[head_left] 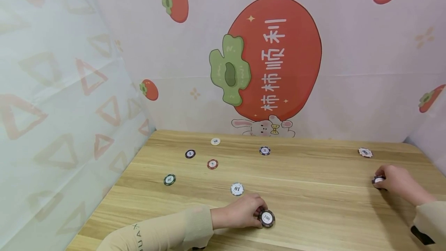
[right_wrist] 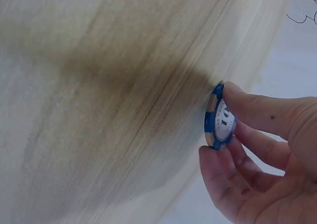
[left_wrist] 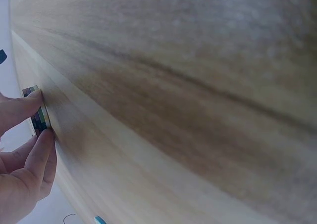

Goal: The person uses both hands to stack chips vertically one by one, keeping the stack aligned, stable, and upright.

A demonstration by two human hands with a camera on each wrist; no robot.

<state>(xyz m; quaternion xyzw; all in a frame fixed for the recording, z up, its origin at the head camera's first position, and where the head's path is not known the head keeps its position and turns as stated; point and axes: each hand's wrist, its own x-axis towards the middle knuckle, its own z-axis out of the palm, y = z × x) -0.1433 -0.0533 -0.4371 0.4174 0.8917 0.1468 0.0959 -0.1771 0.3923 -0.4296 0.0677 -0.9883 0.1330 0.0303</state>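
Note:
Near the table's front, my left hand [head_left: 238, 212] pinches a short stack of poker chips [head_left: 267, 218] by its edges. The top chip is black, marked 100; coloured layers of the stack [left_wrist: 40, 119] show in the left wrist view, between thumb and fingers. On the right, my right hand [head_left: 398, 182] grips a single blue-and-white poker chip [right_wrist: 213, 119] between thumb and fingers, tilted on edge at the table surface. Whether it touches the table I cannot tell. A white chip marked 10 [head_left: 237, 189] lies flat just beyond the left hand.
Other chips lie flat on the wooden table [head_left: 313, 189]: green [head_left: 169, 179], red [head_left: 212, 164], dark purple [head_left: 190, 153], pale yellow [head_left: 215, 141], blue [head_left: 265, 150], and a whitish one [head_left: 365, 152] beyond the right hand. A printed cloth backdrop [head_left: 195, 49] borders the table's back and left.

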